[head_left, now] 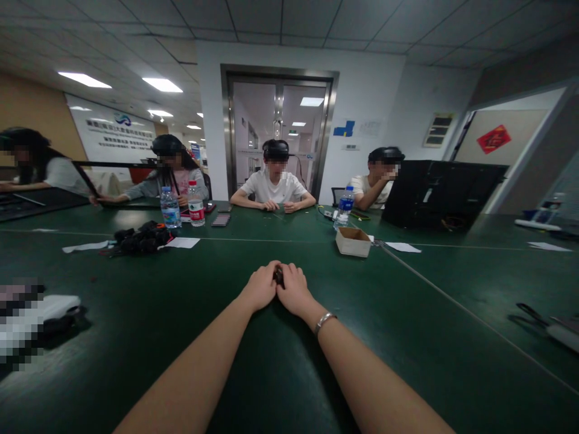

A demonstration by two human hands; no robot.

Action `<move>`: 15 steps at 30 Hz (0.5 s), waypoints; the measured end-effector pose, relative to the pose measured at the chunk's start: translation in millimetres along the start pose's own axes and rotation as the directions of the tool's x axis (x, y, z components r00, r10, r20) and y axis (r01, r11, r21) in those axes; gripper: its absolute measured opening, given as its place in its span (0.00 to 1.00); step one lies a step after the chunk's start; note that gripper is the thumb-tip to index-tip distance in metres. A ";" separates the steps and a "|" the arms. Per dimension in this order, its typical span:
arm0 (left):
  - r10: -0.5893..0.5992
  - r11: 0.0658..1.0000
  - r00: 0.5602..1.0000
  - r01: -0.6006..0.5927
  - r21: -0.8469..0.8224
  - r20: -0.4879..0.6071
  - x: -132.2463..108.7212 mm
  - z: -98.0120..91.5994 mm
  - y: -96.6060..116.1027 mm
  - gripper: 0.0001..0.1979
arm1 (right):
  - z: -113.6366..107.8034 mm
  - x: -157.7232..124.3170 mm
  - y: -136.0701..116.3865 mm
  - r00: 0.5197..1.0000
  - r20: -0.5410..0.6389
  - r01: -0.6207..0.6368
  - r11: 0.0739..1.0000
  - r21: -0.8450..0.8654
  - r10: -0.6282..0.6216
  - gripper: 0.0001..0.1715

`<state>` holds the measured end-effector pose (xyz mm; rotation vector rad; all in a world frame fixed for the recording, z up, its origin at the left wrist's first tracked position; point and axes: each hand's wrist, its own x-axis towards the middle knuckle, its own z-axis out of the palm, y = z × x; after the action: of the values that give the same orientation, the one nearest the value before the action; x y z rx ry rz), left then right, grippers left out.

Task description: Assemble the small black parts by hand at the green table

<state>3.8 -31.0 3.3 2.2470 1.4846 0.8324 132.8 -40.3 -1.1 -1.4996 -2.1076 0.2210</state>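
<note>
Both my arms reach forward over a dark green table [190, 301]. My left hand [260, 289] and my right hand [294, 291] meet at its middle, fingers curled inward. Between the fingertips sits a small dark brown object [278, 276], mostly covered, its kind too small to make out. Both hands close on it from either side, at or just above the tabletop. A silver bracelet [324, 323] circles my right wrist. Beyond the hands, to the right, stands an open cardboard box [353, 246].
A heap of black straps or cables [143, 237] lies left, near a blue-labelled bottle [170, 208] and a red-labelled bottle [196, 205]. Another bottle [346, 202] stands behind the box. Several people wearing headsets sit across; one person [274, 181] faces me. A black monitor [434, 193] stands right.
</note>
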 end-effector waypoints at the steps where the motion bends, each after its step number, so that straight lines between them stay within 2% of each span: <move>1: 0.006 0.999 1.000 -0.007 -0.034 -0.011 -0.6 0.4 -3.4 0.25 | -1.1 -0.1 -0.9 1.000 0.008 0.007 1.000 0.001 -0.007 0.25; 5: 0.021 0.991 0.999 -0.025 -0.132 -0.031 -5.2 -1.8 -9.7 0.25 | -6.3 -2.6 -2.0 0.999 0.002 0.036 0.999 -0.028 -0.036 0.26; 11: 0.004 0.996 0.998 -0.009 -0.090 -0.060 -6.8 -4.8 -2.6 0.22 | -15.4 -6.3 10.9 0.998 0.021 0.067 0.982 -0.179 -0.065 0.25; 15: -0.034 0.985 0.998 0.024 -0.173 -0.060 -6.2 -5.0 -4.9 0.18 | -15.7 -3.5 20.1 0.998 0.018 0.055 0.992 -0.112 -0.053 0.28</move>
<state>-4.7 -34.9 2.7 2.0867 1.4107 0.9904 158.2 -38.8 2.3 -1.5065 -2.2021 0.0952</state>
